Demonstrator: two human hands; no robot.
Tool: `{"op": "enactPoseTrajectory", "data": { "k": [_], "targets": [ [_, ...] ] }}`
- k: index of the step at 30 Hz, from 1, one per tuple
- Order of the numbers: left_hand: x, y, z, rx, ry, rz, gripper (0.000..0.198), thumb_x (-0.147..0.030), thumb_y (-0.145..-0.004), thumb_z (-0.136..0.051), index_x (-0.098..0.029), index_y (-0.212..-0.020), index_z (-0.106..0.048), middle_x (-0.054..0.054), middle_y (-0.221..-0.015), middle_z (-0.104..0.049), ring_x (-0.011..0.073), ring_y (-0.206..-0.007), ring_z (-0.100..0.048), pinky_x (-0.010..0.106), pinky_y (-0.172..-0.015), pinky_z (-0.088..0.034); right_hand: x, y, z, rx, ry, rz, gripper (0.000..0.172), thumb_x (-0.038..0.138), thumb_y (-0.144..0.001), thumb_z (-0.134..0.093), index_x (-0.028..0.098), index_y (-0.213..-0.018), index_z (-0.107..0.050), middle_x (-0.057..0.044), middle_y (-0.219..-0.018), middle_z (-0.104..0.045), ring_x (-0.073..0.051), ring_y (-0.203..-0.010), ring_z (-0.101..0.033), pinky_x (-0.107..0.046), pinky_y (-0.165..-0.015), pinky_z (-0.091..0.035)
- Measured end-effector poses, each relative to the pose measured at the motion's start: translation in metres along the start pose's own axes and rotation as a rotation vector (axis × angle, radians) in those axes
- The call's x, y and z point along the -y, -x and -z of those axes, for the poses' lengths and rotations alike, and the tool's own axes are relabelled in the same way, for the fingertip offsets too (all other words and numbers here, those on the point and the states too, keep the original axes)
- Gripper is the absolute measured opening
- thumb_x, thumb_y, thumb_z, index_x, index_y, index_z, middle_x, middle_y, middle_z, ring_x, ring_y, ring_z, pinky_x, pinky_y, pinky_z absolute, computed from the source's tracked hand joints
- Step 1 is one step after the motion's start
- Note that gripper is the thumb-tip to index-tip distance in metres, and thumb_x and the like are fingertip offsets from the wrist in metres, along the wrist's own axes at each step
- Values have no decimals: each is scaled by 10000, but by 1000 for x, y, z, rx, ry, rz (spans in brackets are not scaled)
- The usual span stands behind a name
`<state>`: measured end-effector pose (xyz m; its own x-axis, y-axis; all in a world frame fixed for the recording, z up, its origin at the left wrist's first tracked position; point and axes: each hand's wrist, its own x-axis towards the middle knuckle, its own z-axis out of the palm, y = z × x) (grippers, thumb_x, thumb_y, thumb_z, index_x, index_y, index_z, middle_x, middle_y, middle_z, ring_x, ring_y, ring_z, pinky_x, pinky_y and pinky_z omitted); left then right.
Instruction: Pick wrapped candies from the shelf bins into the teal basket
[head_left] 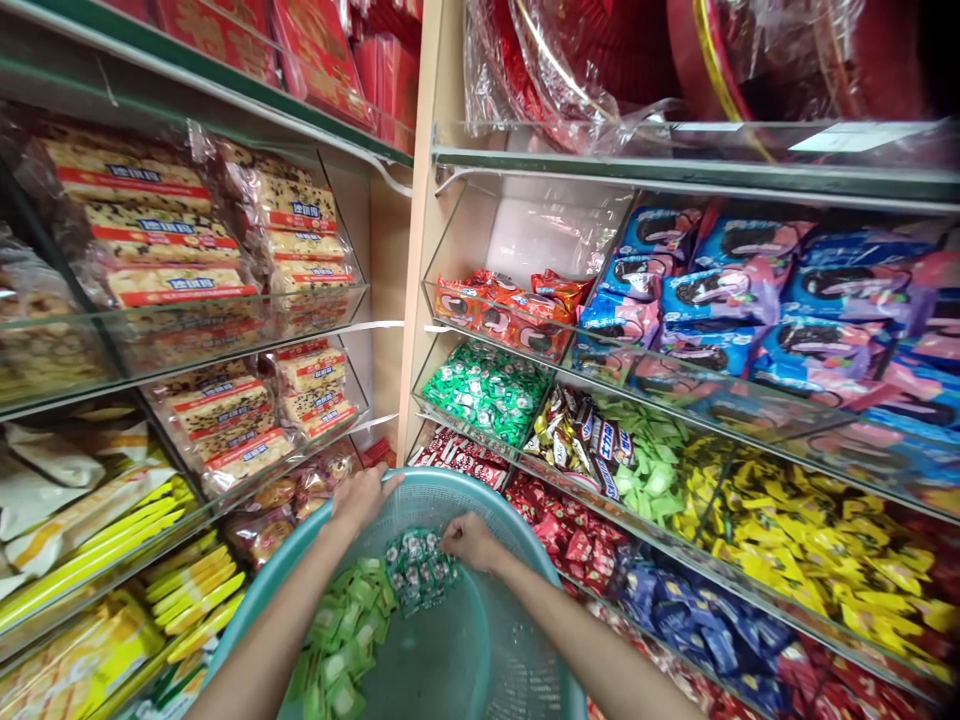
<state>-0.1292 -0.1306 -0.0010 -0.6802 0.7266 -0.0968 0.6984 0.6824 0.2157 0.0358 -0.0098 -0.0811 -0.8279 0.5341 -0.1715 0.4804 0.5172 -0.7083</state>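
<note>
A large teal plastic basket (559, 640) is in front of me, with perforated sides. My left hand (361, 503) is wrapped over its far left rim. Inside the basket, my right hand (471, 542) has its fingers pinched together at the edge of the green-and-white wrapped candies (416, 575). These lie in close rows; I cannot tell whether they are joined. Light green wrapped sweets (349, 625) are heaped beside them on the left, partly behind my left forearm. More green-and-white candies (487, 390) fill a shelf bin straight ahead.
Shelves with clear fronts meet in a corner around a wooden post (415, 250). Sesame snack bars (157, 220) are at left. At right are blue cookie packs (720, 285), yellow wrapped sweets (817, 540), dark blue sweets (697, 610) and chocolate bars (577, 430). Shelf edges hang close to the basket.
</note>
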Motion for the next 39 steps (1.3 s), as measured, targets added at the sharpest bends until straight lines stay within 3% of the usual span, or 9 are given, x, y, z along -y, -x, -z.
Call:
{"op": "enactPoseTrajectory", "data": {
  "k": [4,8,12,16,18,22,25,32,39],
  "targets": [
    [1,-3,-2,-6,12,-2,535,-563,-873,-218,-225,-1063,-588,132,-997,-683,281,-965,-628,357,-787,-453,13,8,8,-80,86,52,103,175,-699,-623,174,-603,-660,9,-602,-626,-129,-609,-528,-225,-557,-339],
    [3,-6,-2,-35,24,-20,543,-569,-872,-211,-228,-1065,-587,131,-991,-683,272,-960,-628,344,-775,-457,42,20,26,-117,216,157,130,233,-771,-586,181,-679,-661,5,-668,-642,-124,-646,-545,-219,-587,-334],
    [4,-5,-1,-52,16,-29,550,-568,-875,-200,-220,-1054,-585,136,-989,-682,275,-963,-627,351,-775,-457,84,28,64,-166,287,338,208,314,-816,-569,179,-672,-635,4,-673,-627,-114,-645,-538,-208,-596,-330],
    [5,-5,-3,-60,28,-27,563,-582,-867,-211,-208,-1050,-590,152,-989,-679,289,-970,-621,369,-784,-453,120,21,114,-315,376,455,235,320,-870,-505,179,-732,-633,-14,-767,-632,-116,-724,-556,-206,-658,-354],
    [7,-5,-4,-67,41,-29,569,-588,-863,-212,-208,-1056,-589,151,-992,-678,291,-973,-620,371,-787,-453,130,11,137,-411,479,413,231,292,-892,-465,178,-783,-634,-33,-844,-629,-125,-781,-562,-211,-678,-361],
    [10,-5,-5,-72,56,-15,568,-583,-863,-207,-215,-1091,-575,147,-1012,-674,297,-973,-621,385,-789,-455,131,-11,165,-572,723,193,250,218,-911,-387,166,-895,-632,-80,-943,-602,-156,-840,-566,-230,-660,-371],
    [13,-4,-3,-70,62,-16,537,-561,-867,-225,-216,-1077,-578,140,-1008,-679,297,-972,-622,385,-788,-455,126,-23,171,-581,810,107,238,201,-896,-407,166,-922,-641,-89,-964,-591,-177,-888,-559,-238,-669,-382],
    [16,-2,-1,-67,78,-2,513,-551,-866,-255,-224,-1105,-569,136,-1032,-677,296,-981,-620,386,-799,-451,118,-37,164,-530,782,69,235,355,-838,-553,184,-964,-652,-79,-1004,-580,-204,-961,-540,-255,-707,-407],
    [16,-4,-3,-65,80,1,520,-556,-867,-257,-224,-1104,-579,137,-1025,-678,291,-976,-621,375,-788,-454,110,-37,159,-546,766,93,204,330,-854,-530,182,-926,-650,-86,-1005,-581,-197,-943,-548,-254,-705,-395]
  ]
}}
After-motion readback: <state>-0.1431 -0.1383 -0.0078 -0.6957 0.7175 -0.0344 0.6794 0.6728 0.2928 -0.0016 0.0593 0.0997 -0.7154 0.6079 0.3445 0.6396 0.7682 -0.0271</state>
